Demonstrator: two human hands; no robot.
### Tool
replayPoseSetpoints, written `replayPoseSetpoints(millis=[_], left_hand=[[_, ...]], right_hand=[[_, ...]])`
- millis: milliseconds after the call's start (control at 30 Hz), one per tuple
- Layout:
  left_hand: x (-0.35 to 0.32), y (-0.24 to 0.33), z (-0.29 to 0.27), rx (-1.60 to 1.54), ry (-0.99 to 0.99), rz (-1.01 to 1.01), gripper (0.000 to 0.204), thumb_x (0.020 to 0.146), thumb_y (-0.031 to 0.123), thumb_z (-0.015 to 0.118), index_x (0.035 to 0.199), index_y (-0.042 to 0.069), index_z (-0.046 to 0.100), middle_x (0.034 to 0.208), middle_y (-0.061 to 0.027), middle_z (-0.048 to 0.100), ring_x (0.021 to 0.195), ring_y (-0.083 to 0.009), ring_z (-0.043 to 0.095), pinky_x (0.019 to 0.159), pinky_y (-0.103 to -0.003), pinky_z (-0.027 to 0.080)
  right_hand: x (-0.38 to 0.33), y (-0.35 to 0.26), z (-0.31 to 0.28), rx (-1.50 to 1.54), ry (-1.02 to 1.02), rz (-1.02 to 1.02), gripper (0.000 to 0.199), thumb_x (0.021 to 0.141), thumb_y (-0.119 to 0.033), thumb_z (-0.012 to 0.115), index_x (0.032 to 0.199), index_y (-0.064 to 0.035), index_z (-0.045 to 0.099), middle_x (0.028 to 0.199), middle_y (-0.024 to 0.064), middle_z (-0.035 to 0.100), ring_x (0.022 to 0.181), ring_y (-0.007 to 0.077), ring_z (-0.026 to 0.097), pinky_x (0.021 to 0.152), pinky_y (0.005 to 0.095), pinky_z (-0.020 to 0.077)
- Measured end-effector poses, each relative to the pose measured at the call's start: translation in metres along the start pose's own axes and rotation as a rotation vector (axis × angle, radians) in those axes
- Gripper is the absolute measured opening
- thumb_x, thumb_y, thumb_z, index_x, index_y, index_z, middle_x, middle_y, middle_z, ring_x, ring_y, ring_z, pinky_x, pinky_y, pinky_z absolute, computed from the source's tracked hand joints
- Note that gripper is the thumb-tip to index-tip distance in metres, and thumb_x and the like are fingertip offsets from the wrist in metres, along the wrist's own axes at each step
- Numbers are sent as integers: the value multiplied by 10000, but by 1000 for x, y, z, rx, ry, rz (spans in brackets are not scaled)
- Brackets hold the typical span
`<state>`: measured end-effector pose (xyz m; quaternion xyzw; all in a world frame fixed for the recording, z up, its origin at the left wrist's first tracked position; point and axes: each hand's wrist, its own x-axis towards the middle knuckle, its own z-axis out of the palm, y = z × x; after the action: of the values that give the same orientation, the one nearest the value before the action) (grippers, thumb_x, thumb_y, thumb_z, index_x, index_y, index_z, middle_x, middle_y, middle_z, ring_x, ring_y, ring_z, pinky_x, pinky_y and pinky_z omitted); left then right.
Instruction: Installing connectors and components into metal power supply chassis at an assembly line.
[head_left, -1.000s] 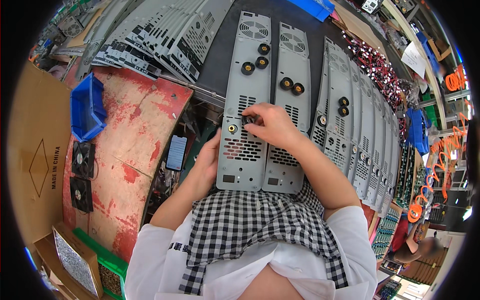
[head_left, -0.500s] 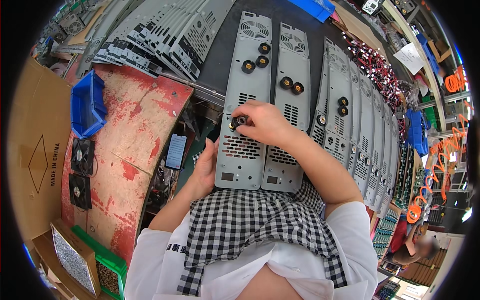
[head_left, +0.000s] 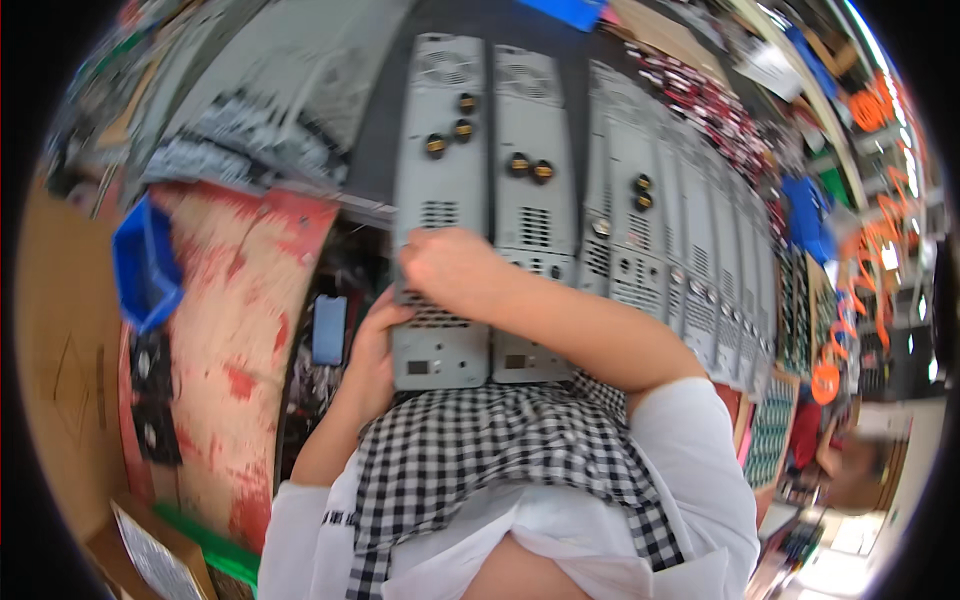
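A grey metal panel [head_left: 441, 355] with slots and a fan grille stands in front of me, its near end by my checked apron. My right hand [head_left: 455, 272] is closed over the panel's left edge, above the lower slots. Its fingers hide the round black terminal socket seen in them before. Beside that edge is my left hand [head_left: 372, 345], thumb up near the right hand, its other fingers hidden by the panel. Black sockets with brass centres [head_left: 436, 145] rest farther up this panel. Two more sockets [head_left: 530, 169] lie on the second panel [head_left: 530, 345].
More panels [head_left: 640, 285] stand in a row at right, with red wiring [head_left: 690, 95] beyond. Stacked panels [head_left: 270, 90] are at far left. A blue bin [head_left: 145, 265], black fans [head_left: 153, 400] and a phone [head_left: 329, 330] are on the left. The picture is blurred.
The view has shifted, so panels and hands sit farther left in the picture. My right hand has turned, its back now covering the socket. My left hand stays by the panel's edge.
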<state>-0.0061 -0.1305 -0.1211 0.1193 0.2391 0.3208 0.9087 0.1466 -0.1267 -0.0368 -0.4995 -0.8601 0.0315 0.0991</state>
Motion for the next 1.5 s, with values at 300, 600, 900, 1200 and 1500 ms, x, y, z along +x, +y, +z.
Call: replayPoseSetpoints(millis=[300, 600, 900, 1200, 1500], left_hand=[[-5, 5, -10, 11, 99, -83, 468, 684, 71, 499, 1150, 38, 482, 1086, -134, 565, 975, -284, 573, 866, -398, 475], [-1, 5, -15, 15, 82, -111, 500, 687, 78, 498, 1186, 55, 470, 1108, -138, 555, 1011, -283, 555, 895, -401, 451], [1, 5, -7, 98, 21, -13, 508, 677, 31, 492, 1184, 25, 467, 1056, -118, 579, 965, -246, 584, 863, -352, 471], [-5, 9, 5, 70, -38, -27, 473, 653, 24, 495, 1125, 0, 481, 1014, -107, 576, 938, -213, 596, 852, -329, 498], [-4, 10, 4, 50, -18, -53, 439, 659, 11, 491, 1098, 5, 490, 1012, -109, 578, 919, -209, 601, 843, -323, 505]], right_hand=[[-8, 7, 30, -22, 414, -135, 154, 640, -189, 592, 706, -63, 652, 693, 50, 567, 763, 223, 582, 654, 330, 488], [-11, 12, 31, -62, 400, -178, 136, 635, -173, 573, 696, -71, 638, 698, 27, 593, 746, 205, 584, 677, 318, 462], [-8, 11, 20, -16, 268, -185, 107, 655, -154, 549, 716, -73, 584, 788, 45, 547, 797, 217, 541, 731, 315, 458], [-8, 13, 23, 114, 274, -159, 187, 645, -174, 660, 811, -90, 654, 805, 26, 562, 813, 207, 540, 781, 341, 407], [6, 15, 19, 151, 146, 61, 345, 603, -313, 738, 716, -78, 512, 676, 48, 552, 650, 255, 562, 663, 363, 416]])
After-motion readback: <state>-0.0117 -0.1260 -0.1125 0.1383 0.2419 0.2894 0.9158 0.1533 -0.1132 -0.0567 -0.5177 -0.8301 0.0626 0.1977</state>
